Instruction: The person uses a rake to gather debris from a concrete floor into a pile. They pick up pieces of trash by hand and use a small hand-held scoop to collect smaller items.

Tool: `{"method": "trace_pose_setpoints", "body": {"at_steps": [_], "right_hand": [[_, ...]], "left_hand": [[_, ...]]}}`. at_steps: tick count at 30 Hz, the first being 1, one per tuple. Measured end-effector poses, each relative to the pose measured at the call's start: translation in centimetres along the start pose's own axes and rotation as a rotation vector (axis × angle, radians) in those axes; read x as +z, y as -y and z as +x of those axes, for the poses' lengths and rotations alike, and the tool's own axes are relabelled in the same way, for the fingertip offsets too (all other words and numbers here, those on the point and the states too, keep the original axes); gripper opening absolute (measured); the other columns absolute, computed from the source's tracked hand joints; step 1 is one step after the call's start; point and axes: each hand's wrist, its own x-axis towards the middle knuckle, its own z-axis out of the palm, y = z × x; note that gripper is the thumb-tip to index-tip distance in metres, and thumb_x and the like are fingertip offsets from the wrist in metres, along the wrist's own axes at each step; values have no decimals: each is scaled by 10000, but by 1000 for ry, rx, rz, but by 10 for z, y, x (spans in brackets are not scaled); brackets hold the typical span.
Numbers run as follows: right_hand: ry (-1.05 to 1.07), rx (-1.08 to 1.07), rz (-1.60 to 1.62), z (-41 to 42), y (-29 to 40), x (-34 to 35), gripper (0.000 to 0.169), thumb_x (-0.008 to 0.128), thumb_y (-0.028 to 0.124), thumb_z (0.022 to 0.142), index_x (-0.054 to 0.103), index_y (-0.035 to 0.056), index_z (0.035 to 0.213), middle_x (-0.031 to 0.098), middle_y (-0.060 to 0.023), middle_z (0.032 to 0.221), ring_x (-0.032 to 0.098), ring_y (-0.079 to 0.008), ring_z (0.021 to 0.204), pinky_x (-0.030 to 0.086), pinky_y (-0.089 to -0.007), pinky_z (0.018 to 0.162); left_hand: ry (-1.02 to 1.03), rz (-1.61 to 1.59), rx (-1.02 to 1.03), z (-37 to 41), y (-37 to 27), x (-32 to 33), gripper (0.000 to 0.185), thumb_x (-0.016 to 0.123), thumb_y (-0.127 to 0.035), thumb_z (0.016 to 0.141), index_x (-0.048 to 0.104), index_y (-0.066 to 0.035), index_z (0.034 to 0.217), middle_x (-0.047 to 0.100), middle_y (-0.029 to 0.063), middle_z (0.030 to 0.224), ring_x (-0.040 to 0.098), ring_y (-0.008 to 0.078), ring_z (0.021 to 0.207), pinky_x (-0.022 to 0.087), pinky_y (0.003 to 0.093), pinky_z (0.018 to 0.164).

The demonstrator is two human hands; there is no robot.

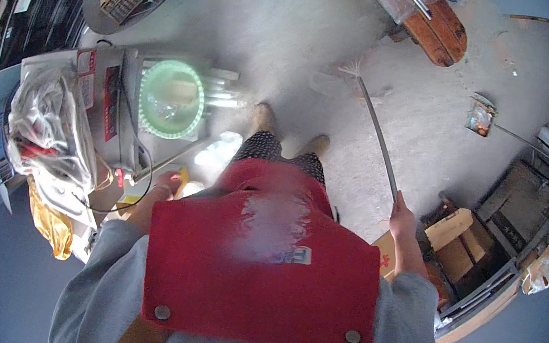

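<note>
My right hand (401, 218) is closed around the near end of a long dark handle (380, 134). It slants away over the concrete floor, and pale strands (350, 68) splay out at its far end. That end is blurred, so I cannot tell exactly what kind of head it has. My left hand (168, 184) hangs low on the left, close to a yellow-edged object (184, 176). Whether its fingers hold that object cannot be made out. Between the hands is a red apron (260, 289) with a worn pale patch.
At left, a green plastic basin (197, 109) stands near a plastic-covered machine (44, 116); a large metal pan (96, 5) lies beyond. At right are a long-handled dustpan (481, 118) with litter, cardboard (450, 228) and dark framed furniture (515, 195). A brown wooden board (439, 35) is ahead.
</note>
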Motion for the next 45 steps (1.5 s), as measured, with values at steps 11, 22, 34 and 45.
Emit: {"method": "trace_pose_setpoints", "body": {"at_steps": [11,22,34,45], "right_hand": [[-86,-620,-11,107,171,81,510,375,109,783,297,294,1252,575,-184,815,571,-332,767,454,-427,656],[105,54,-164,25,-128,51,424,268,242,871,218,310,1287,572,-190,911,564,-326,838,443,-431,724],[-84,-232,49,114,27,29,425,334,158,819,359,292,1222,571,-175,920,558,-310,866,443,-416,727],[34,68,72,36,-150,-5,435,325,168,839,294,287,1257,576,-190,879,559,-354,820,440,-443,713]], "left_hand": [[-112,67,154,-14,10,34,290,563,-249,727,589,-100,974,600,107,952,567,187,875,436,276,771],[-45,200,209,-66,-76,46,222,538,-177,744,593,-47,915,607,111,919,563,156,816,445,287,716],[-86,345,218,-42,-77,36,302,567,-209,727,563,-76,998,594,87,953,558,175,874,437,293,764],[-34,434,189,-14,-72,51,340,562,-252,726,558,-96,1027,590,68,995,553,171,919,433,287,790]]}}
